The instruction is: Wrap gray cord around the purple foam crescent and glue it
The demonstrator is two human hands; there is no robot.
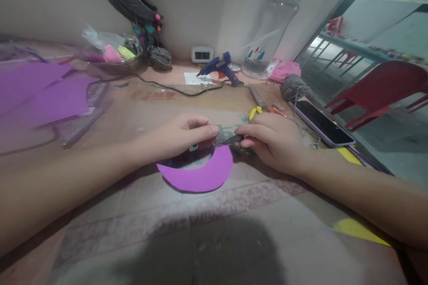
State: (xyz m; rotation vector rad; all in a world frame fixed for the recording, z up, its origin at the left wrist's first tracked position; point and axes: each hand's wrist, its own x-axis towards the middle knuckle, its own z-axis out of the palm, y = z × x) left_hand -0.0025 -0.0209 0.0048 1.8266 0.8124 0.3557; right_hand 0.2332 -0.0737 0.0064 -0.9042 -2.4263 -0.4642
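A person stretches both forearms inward over a cardboard-covered tabletop point(150, 213), the left hand point(197, 131) and right hand point(272, 138) nearly meeting, each pinched between thumb and forefinger on a short grey tuft point(223, 140), apparently yarn, that spans the gap between them. A purple crescent point(200, 178) lies flat just below the tuft, its curved edge toward the wearer and partly beneath the left hand in view. Beyond the right hand sit scissors point(258, 96), a grey yarn ball point(294, 87) and a phone point(323, 123).
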